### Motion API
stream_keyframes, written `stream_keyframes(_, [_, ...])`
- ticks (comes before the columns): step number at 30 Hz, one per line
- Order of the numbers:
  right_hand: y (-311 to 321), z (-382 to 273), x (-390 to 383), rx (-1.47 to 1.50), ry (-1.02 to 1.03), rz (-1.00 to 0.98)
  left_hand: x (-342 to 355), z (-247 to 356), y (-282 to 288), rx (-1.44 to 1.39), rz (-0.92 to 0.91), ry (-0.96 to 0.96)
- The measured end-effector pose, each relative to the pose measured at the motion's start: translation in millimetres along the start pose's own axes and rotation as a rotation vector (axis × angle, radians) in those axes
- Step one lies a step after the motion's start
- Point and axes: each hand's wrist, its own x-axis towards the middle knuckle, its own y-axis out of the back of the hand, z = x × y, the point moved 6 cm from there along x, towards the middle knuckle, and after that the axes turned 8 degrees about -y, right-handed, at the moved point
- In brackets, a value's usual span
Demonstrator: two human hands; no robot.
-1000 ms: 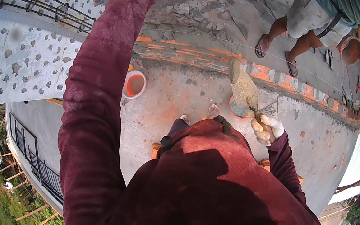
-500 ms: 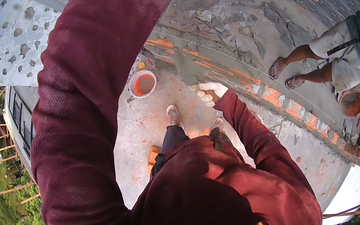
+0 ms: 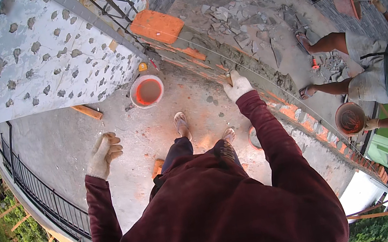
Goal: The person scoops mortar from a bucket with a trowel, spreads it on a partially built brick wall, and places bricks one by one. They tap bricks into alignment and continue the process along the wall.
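The left hand (image 3: 104, 156) had lowered into view, empty, fingers half-curled, while the right hand (image 3: 238, 86) still gripped the trowel (image 3: 223, 79) at the brick wall (image 3: 288, 112).

Cloth: off-white knitted left-hand glove (image 3: 103, 156) and off-white knitted right-hand glove (image 3: 238, 87), both matt; maroon long-sleeved shirt (image 3: 219, 204), lower middle, matt
Masonry: low orange brick wall (image 3: 290, 112), right of centre, rough and chipped
Mortar: grey strip of mortar (image 3: 229, 56), upper middle, lumpy, damp-looking
Plastic: round white-rimmed bucket (image 3: 161, 88), upper middle, smooth
Concrete: grey floor (image 3: 139, 149), centre, dusty, matt
Wood: short brown plank (image 3: 87, 112), left, matt
Metal: black barred railing (image 3: 43, 188), left edge, smooth-looking
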Motion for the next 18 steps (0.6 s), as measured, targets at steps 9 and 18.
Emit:
stream_keyframes(9, [-72.5, 7.6, -32.7, 0.971, -0.592, -0.26, 21.2, -198.9, 30.4, 0.524, -0.209, 0.533])
stream_keyframes(18, [-73.1, 55.0, -64.3, 0.271, -0.402, -0.061, 66.1, -193.6, -19.1, 0.545, -0.297, 0.29])
